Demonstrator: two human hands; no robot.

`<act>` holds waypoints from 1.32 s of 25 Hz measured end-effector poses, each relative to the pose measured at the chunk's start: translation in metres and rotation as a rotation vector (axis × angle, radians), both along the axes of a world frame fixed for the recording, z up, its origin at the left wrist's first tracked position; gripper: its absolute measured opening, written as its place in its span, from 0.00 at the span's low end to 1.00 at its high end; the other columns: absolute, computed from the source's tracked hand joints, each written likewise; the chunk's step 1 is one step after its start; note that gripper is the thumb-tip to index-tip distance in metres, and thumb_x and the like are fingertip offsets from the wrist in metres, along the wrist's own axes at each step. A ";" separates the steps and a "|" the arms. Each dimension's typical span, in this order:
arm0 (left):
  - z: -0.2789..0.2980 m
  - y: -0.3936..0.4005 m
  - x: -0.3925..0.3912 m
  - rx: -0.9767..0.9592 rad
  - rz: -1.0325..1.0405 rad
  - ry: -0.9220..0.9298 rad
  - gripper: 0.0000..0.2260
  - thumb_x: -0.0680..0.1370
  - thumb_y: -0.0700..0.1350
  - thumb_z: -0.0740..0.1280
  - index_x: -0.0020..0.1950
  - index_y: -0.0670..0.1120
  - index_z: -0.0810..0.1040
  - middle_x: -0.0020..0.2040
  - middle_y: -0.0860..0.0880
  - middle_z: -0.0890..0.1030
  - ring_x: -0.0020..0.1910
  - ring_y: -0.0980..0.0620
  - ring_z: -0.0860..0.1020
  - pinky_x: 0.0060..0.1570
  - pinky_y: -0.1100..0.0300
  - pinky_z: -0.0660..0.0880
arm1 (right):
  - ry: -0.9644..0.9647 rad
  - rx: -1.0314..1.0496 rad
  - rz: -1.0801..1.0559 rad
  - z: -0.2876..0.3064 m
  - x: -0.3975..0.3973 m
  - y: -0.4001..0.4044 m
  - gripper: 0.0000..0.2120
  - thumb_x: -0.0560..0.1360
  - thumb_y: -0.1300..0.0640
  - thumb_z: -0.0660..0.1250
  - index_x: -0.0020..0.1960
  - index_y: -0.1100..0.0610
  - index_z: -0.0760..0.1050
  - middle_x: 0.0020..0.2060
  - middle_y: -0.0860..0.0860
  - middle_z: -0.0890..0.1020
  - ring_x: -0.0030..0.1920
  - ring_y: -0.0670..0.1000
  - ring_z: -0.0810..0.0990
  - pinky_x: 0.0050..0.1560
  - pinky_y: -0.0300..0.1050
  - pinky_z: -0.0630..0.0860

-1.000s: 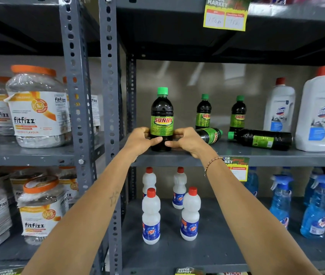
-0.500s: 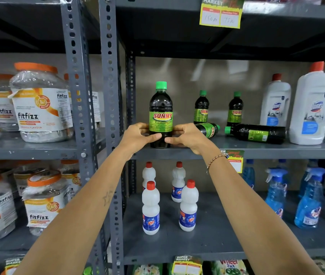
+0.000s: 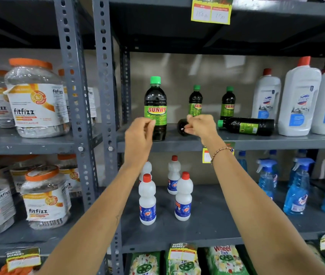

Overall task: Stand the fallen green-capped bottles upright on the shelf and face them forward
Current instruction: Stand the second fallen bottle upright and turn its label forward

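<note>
A dark green-capped "SUNNY" bottle stands upright at the front of the grey middle shelf, label forward. My left hand hovers just left of its base, fingers loosely curled, holding nothing. My right hand is to its right, also loosely curled, in front of a fallen bottle whose dark base shows; I cannot tell whether they touch. A second fallen bottle lies on its side, cap to the left. Two more bottles stand upright at the back.
Large white red-capped jugs stand to the right on the same shelf. Small white bottles and blue spray bottles fill the shelf below. Orange-lidded fitfizz jars occupy the left rack, past a perforated steel upright.
Both hands have come off the upright front bottle. My right hand has shifted right, over the nearer fallen bottle. The view has moved closer to the shelf.
</note>
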State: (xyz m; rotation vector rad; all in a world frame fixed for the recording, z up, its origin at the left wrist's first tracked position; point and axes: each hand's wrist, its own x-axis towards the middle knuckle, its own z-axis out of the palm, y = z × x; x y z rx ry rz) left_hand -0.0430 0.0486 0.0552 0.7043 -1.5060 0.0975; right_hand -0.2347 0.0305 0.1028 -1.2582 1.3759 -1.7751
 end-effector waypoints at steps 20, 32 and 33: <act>-0.058 -0.039 -0.105 -0.032 0.636 -0.511 0.17 0.81 0.51 0.54 0.53 0.41 0.77 0.50 0.44 0.80 0.48 0.44 0.77 0.55 0.53 0.66 | 0.139 0.506 0.103 0.028 -0.059 -0.038 0.27 0.64 0.44 0.75 0.57 0.57 0.73 0.52 0.55 0.76 0.49 0.55 0.80 0.29 0.44 0.80; -0.057 -0.038 -0.116 -0.012 0.652 -0.410 0.15 0.80 0.48 0.55 0.51 0.41 0.78 0.49 0.43 0.81 0.48 0.43 0.77 0.56 0.50 0.68 | 1.256 0.542 -0.282 0.041 -0.054 -0.021 0.25 0.71 0.47 0.69 0.65 0.57 0.73 0.66 0.55 0.74 0.64 0.57 0.74 0.52 0.48 0.74; -0.056 -0.038 -0.117 -0.018 0.660 -0.432 0.16 0.81 0.48 0.54 0.51 0.41 0.78 0.48 0.43 0.81 0.49 0.43 0.77 0.57 0.50 0.69 | 1.215 0.540 -0.289 0.038 -0.056 -0.022 0.26 0.71 0.48 0.69 0.66 0.58 0.72 0.66 0.56 0.73 0.65 0.57 0.73 0.52 0.47 0.74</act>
